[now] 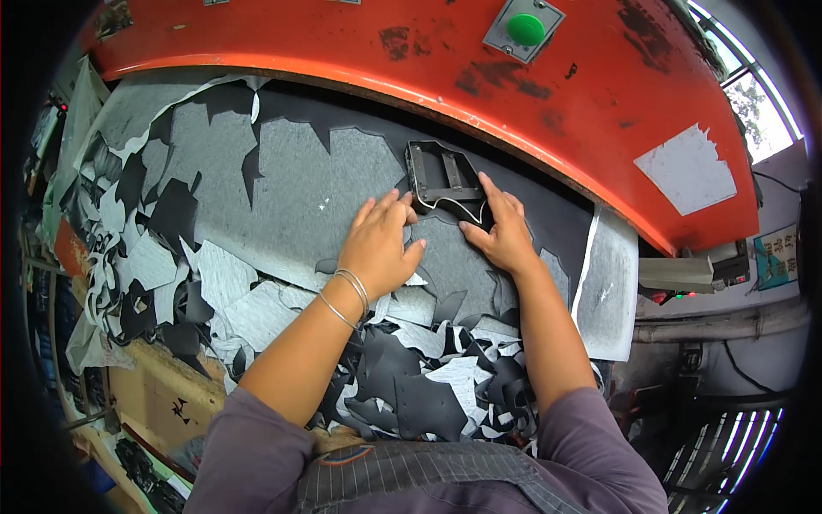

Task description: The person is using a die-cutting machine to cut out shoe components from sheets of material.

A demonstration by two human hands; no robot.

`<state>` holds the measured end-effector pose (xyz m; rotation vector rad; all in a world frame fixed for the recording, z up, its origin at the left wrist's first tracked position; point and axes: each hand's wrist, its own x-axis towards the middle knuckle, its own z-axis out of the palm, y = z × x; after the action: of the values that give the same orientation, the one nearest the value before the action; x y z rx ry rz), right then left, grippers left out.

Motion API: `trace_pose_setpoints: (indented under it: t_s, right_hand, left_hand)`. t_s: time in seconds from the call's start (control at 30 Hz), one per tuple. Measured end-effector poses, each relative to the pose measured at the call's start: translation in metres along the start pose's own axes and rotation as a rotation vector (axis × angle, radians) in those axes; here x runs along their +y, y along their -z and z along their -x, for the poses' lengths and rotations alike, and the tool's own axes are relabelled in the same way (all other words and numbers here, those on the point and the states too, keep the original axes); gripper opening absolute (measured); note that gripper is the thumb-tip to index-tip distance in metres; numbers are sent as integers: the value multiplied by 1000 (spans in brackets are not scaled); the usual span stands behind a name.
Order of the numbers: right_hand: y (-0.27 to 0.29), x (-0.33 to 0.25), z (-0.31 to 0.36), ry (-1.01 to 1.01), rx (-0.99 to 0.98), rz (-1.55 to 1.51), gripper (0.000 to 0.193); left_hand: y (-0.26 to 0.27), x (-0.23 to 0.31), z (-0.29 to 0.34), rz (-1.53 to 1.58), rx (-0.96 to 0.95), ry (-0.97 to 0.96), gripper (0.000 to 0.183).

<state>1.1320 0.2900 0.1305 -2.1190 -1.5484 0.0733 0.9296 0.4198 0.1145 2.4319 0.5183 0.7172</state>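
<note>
Orange-red machinery (445, 60) spans 12 o'clock. Left grip (377, 247) spreads at 7 o'clock of a black frame (451, 171); right grip (505, 233), at 4, unclear whether clamped.

Across the top of the frame there stretches a red machine beam (342, 38), its paint marked by dark patches. On it are a green button (526, 30) – round in shape – and, at upper right, a torn whitish paper (685, 169). Near the right edge, a blue-green sign (777, 257) is situated below a bright window (762, 107).
</note>
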Motion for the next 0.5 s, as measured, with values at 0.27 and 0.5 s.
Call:
trace_pose_setpoints:
  t_s: [0.27,0.5]
  right_hand:
    - [5,-5,6,31,14,61,87]
    - [51,-89,19,-221,301,-264,68]
  left_hand:
    - [7,6,4,24,-39,9,43]
    - [122,-89,-18,469,386,291,55]
